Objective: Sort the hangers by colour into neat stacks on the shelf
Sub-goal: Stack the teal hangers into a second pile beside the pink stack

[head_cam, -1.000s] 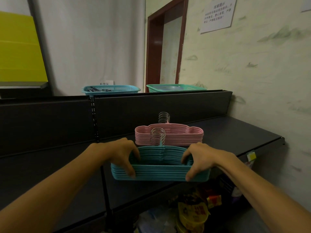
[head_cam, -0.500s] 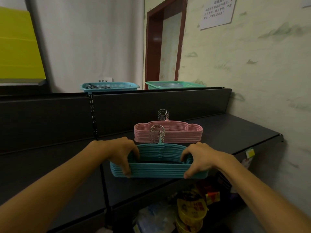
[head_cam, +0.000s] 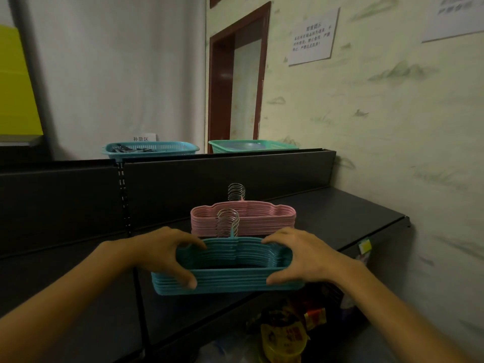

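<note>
Here both hands [head_cam: 162, 254] [head_cam: 306, 258] grip the teal hanger stack [head_cam: 227, 280], lengthwise left-right, hooks pointing away.

The shelf [head_cam: 340, 218] has bare dark surface to the right of the pink hanger stack [head_cam: 243, 218], up to the wall [head_cam: 392, 127]. To the left of the 2 stacks it is also bare. The teal hanger stack [head_cam: 227, 271] stands just in front of the pink one, blocking a straight reach. The back panel [head_cam: 209, 176] closes the rear.
</note>
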The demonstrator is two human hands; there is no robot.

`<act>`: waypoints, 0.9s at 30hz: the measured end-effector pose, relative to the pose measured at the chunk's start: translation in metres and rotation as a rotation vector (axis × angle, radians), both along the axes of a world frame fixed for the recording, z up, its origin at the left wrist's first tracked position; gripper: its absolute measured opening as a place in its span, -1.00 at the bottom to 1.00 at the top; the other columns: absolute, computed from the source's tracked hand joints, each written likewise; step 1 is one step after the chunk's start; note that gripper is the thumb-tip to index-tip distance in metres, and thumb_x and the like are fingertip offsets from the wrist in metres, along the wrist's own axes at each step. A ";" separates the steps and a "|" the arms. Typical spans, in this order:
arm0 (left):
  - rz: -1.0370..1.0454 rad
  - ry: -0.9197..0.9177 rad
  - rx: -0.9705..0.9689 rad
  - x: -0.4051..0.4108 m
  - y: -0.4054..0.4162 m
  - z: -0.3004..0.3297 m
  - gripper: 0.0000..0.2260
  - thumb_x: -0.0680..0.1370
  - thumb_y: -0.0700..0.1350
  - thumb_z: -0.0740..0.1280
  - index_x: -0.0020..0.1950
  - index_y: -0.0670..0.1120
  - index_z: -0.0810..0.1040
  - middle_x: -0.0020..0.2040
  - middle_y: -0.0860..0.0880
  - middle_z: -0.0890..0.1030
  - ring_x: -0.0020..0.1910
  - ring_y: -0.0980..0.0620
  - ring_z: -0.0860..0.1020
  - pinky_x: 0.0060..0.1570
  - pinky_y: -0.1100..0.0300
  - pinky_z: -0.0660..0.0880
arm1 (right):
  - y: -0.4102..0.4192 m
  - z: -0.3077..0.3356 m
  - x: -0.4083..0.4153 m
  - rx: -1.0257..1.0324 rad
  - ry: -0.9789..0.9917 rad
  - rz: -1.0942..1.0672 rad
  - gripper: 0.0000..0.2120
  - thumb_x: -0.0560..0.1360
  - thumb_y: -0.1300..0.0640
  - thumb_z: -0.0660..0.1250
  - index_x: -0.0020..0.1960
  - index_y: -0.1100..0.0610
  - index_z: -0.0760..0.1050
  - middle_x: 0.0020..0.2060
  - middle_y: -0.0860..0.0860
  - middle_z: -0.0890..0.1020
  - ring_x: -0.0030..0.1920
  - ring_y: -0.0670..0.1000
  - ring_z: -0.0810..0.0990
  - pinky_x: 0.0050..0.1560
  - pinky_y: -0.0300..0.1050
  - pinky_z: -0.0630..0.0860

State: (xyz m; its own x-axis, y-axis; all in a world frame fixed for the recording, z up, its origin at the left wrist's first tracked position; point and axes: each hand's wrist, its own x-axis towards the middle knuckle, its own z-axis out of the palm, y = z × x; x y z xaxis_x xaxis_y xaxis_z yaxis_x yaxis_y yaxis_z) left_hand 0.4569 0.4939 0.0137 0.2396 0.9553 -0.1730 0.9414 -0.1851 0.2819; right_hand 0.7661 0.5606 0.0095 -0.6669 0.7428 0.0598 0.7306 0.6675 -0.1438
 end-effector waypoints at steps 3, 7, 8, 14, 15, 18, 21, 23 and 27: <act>0.005 -0.138 0.087 -0.005 0.001 0.012 -0.40 0.32 0.35 0.36 0.32 0.25 0.36 0.16 0.21 0.48 0.08 0.31 0.47 0.01 0.44 0.43 | 0.004 0.009 0.013 0.007 0.171 -0.005 -0.23 0.26 -0.46 0.33 0.39 -0.20 0.31 0.34 -0.19 0.40 0.32 -0.12 0.36 0.34 0.02 0.36; 0.047 -0.199 0.225 -0.008 0.008 0.025 -0.53 0.38 0.28 0.29 0.25 0.19 0.40 -0.02 0.24 0.51 -0.06 0.37 0.53 -0.19 0.55 0.44 | 0.020 0.013 0.030 0.042 0.344 -0.037 -0.28 0.28 -0.48 0.27 0.38 -0.23 0.33 0.27 -0.20 0.49 0.23 -0.18 0.45 0.25 0.00 0.46; 0.056 -0.198 0.242 -0.008 0.010 0.026 -0.53 0.38 0.27 0.28 0.25 0.18 0.40 -0.04 0.23 0.52 -0.05 0.41 0.51 -0.19 0.55 0.44 | 0.025 0.014 0.032 0.053 0.369 -0.041 -0.29 0.29 -0.49 0.26 0.37 -0.24 0.33 0.22 -0.20 0.52 0.19 -0.19 0.47 0.21 0.00 0.49; 0.143 -0.113 0.326 -0.019 0.037 0.017 -0.54 0.45 0.19 0.32 0.33 0.14 0.39 -0.01 0.13 0.57 -0.09 0.25 0.56 -0.04 0.32 0.53 | 0.058 0.015 0.038 0.099 0.392 -0.052 -0.36 0.35 -0.35 0.34 0.37 -0.19 0.34 0.17 -0.18 0.55 0.14 -0.17 0.51 0.16 0.01 0.51; 0.158 -0.097 0.328 -0.022 0.042 0.016 -0.53 0.46 0.18 0.33 0.34 0.14 0.38 0.02 0.09 0.57 -0.08 0.23 0.56 -0.01 0.28 0.53 | 0.064 0.015 0.039 0.107 0.385 -0.059 -0.36 0.37 -0.31 0.37 0.39 -0.16 0.33 0.18 -0.16 0.54 0.16 -0.14 0.50 0.17 0.02 0.51; 0.209 -0.058 0.313 -0.026 0.057 0.013 -0.49 0.46 0.16 0.35 0.38 0.15 0.32 0.12 0.01 0.55 -0.04 0.18 0.54 0.07 0.19 0.53 | 0.085 0.016 0.042 0.086 0.337 -0.074 -0.29 0.35 -0.34 0.35 0.42 -0.13 0.30 0.24 -0.09 0.52 0.22 -0.08 0.48 0.20 0.04 0.49; 0.251 -0.034 0.261 -0.030 0.072 0.011 -0.41 0.46 0.14 0.38 0.43 0.16 0.24 0.21 -0.04 0.51 0.03 0.13 0.51 0.15 0.12 0.50 | 0.113 0.016 0.042 0.061 0.273 -0.087 -0.20 0.28 -0.44 0.29 0.44 -0.16 0.25 0.27 -0.03 0.50 0.26 -0.05 0.45 0.22 0.06 0.47; 0.259 -0.029 0.234 -0.028 0.083 0.009 -0.34 0.45 0.13 0.40 0.47 0.17 0.16 0.27 -0.06 0.47 0.09 0.09 0.49 0.19 0.12 0.47 | 0.132 0.014 0.038 0.046 0.229 -0.090 -0.23 0.32 -0.38 0.34 0.45 -0.18 0.22 0.30 -0.02 0.47 0.29 -0.04 0.42 0.25 0.05 0.45; 0.224 -0.077 0.197 -0.022 0.107 0.002 -0.24 0.42 0.08 0.46 0.50 0.16 0.09 0.36 -0.02 0.39 0.28 0.05 0.41 0.29 0.14 0.37 | 0.161 0.009 0.026 0.018 0.165 -0.078 -0.20 0.31 -0.37 0.38 0.46 -0.19 0.19 0.33 -0.03 0.43 0.32 -0.03 0.39 0.27 0.09 0.42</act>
